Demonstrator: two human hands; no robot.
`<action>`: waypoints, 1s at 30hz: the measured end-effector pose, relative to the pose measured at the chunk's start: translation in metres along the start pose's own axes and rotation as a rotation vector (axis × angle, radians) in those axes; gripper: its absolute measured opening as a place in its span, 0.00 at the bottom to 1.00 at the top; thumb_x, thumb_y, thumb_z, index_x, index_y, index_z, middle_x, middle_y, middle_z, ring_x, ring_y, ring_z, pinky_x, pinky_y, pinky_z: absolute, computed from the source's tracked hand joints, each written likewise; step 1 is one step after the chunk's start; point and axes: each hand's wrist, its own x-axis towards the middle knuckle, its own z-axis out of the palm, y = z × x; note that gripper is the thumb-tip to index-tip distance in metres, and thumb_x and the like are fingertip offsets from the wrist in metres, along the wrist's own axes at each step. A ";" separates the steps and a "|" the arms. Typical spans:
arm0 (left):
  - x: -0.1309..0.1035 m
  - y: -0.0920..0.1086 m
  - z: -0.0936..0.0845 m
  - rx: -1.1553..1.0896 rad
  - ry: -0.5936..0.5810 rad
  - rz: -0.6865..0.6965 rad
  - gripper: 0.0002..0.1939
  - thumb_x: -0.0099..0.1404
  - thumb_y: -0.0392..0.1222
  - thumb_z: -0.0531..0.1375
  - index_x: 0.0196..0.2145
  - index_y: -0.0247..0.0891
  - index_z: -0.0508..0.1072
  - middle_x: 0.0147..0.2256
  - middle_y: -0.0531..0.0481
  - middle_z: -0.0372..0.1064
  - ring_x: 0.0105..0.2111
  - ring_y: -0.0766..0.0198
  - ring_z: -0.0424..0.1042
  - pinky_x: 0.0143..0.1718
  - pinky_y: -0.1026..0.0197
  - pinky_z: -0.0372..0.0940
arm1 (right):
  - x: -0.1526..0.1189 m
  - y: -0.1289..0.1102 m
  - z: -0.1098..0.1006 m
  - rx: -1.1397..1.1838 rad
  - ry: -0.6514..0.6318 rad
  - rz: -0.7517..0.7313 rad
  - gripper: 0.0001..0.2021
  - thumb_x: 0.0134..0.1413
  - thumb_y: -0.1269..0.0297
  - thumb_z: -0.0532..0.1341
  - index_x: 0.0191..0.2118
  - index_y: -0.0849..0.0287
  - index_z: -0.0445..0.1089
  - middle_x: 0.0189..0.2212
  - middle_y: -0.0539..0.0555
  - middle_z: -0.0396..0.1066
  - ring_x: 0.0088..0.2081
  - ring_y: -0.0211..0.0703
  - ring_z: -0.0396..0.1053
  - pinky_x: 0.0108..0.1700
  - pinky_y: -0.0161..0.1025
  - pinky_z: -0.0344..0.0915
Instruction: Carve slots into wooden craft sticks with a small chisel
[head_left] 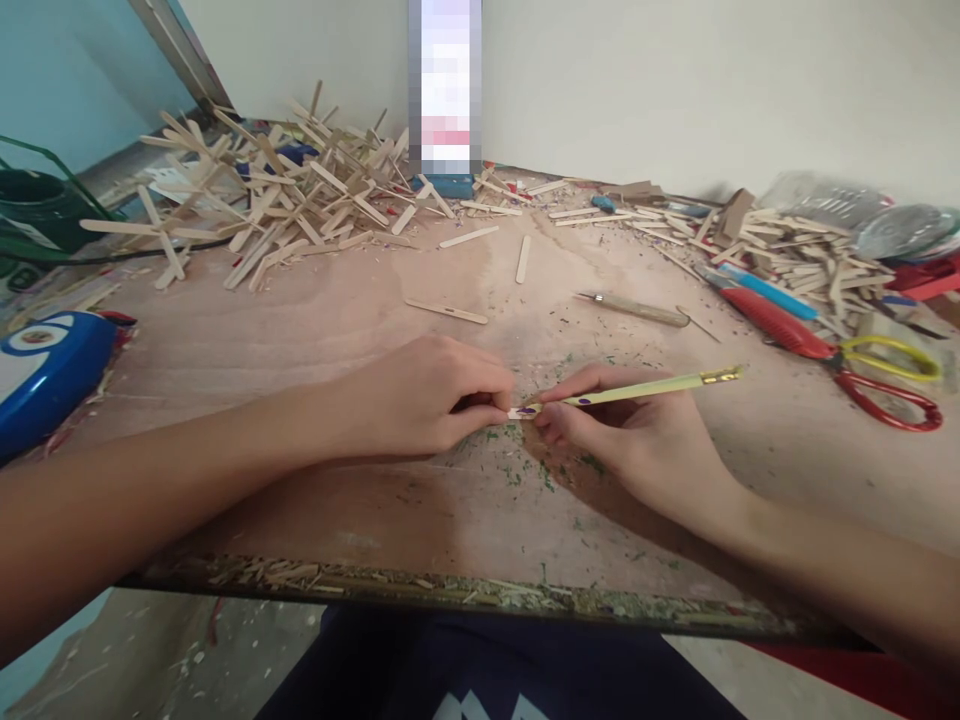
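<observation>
My right hand (630, 420) is closed around a pale yellow-green pencil (645, 388) with a gold band at its upper end. The pencil slants low over the wooden board, its lower end near my left fingertips. My left hand (442, 395) is closed in a pinch at one end of a small pale wooden piece (514, 413), most of it hidden by my fingers. Beyond my hands lie a craft stick with a dark mark (446, 311) and a craft knife with a wooden handle (634, 308). Green shavings are scattered under and around my hands.
A tangled heap of craft sticks (300, 190) stands at back left beside an upright, blurred-out phone (445, 90). More sticks (810, 250) lie at right, near scissors (889, 375) and red-handled pliers (780, 318). A blue-and-white object (60, 370) sits left. The board's front edge (450, 590) is chipped.
</observation>
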 end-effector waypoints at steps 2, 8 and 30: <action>0.000 0.000 0.000 0.000 0.000 -0.002 0.10 0.78 0.34 0.63 0.36 0.39 0.80 0.34 0.53 0.79 0.36 0.63 0.76 0.41 0.62 0.63 | 0.000 0.000 -0.001 -0.004 0.002 -0.003 0.05 0.57 0.59 0.75 0.34 0.53 0.83 0.30 0.54 0.83 0.30 0.45 0.81 0.31 0.40 0.79; 0.000 0.001 -0.002 0.002 0.003 0.001 0.10 0.78 0.34 0.63 0.37 0.39 0.80 0.34 0.53 0.79 0.35 0.64 0.76 0.40 0.63 0.63 | 0.000 -0.001 0.000 -0.003 0.000 0.005 0.05 0.56 0.59 0.74 0.33 0.54 0.84 0.29 0.55 0.84 0.29 0.45 0.80 0.30 0.38 0.79; -0.001 0.001 0.000 0.030 0.027 0.030 0.09 0.77 0.31 0.64 0.37 0.37 0.81 0.34 0.54 0.79 0.34 0.66 0.76 0.39 0.64 0.63 | 0.001 -0.004 0.005 -0.005 0.059 -0.007 0.04 0.51 0.62 0.73 0.30 0.55 0.83 0.24 0.53 0.81 0.25 0.41 0.75 0.28 0.36 0.73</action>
